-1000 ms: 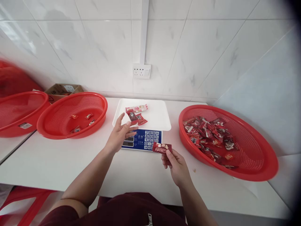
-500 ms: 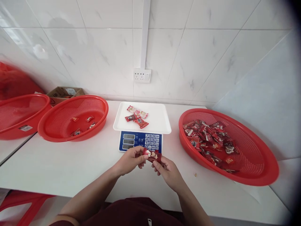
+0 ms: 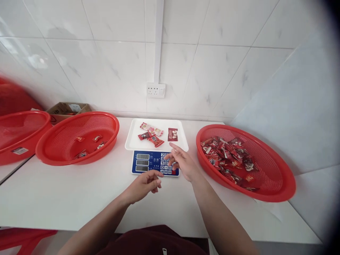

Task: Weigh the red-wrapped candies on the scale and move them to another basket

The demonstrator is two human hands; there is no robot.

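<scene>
On the white tray (image 3: 132,141) of a digital scale (image 3: 156,161) lie a pink-and-white wrapped candy (image 3: 151,129), a red candy (image 3: 156,141), a smaller dark-and-red candy (image 3: 145,135) and, apart to the right, a dark red candy packet (image 3: 172,134). My right hand (image 3: 183,163) hovers over the scale's keypad just below that packet, fingers apart and holding nothing. Nearer to me, my left hand (image 3: 147,184) is in the air at the scale's front edge. Its fingers are loosely curved with a gap from the thumb, and nothing shows in them.
A red basket (image 3: 278,177) at right holds many wrapped candies (image 3: 225,156). Another red basket (image 3: 77,138) at left has several candies in it. Beyond it are a further red basket (image 3: 23,134) and a cardboard box (image 3: 69,108). A tiled wall with a socket (image 3: 156,90) stands behind.
The dark red packet that both hands held is now on the tray's right side. My right hand has moved forward and released it; my left hand has come off it and stays near the scale's front.
</scene>
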